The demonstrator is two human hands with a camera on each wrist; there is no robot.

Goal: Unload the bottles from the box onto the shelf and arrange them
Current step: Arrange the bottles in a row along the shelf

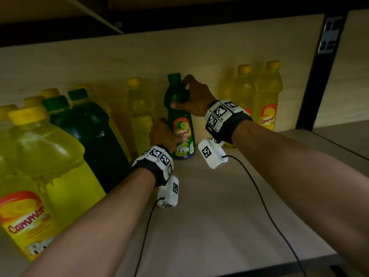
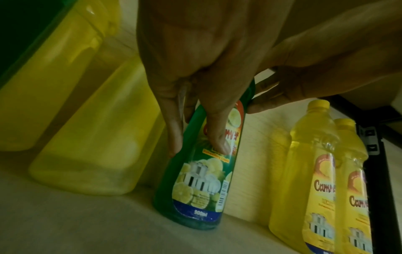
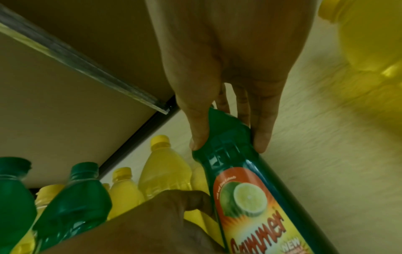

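Both hands on 1 green bottle (image 1: pixel 180 124), upright on shelf (image 1: pixel 219 206) at back panel: right hand (image 1: pixel 194 98) gripping shoulder below cap, left hand (image 1: pixel 163 134) wrapped round label (thumb in front). 2 yellow bottles (image 1: pixel 266 94) standing to right, more yellow and green at left.

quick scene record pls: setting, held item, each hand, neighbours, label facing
setting: wooden shelf, dimly lit
held item: green bottle, upright, base on the shelf near the back panel
left hand: grips the bottle's lower body at the label
right hand: grips the bottle's shoulder below the green cap
neighbours: yellow bottles to the right; yellow bottle just left; large green bottles further left
label facing: outward, toward the person
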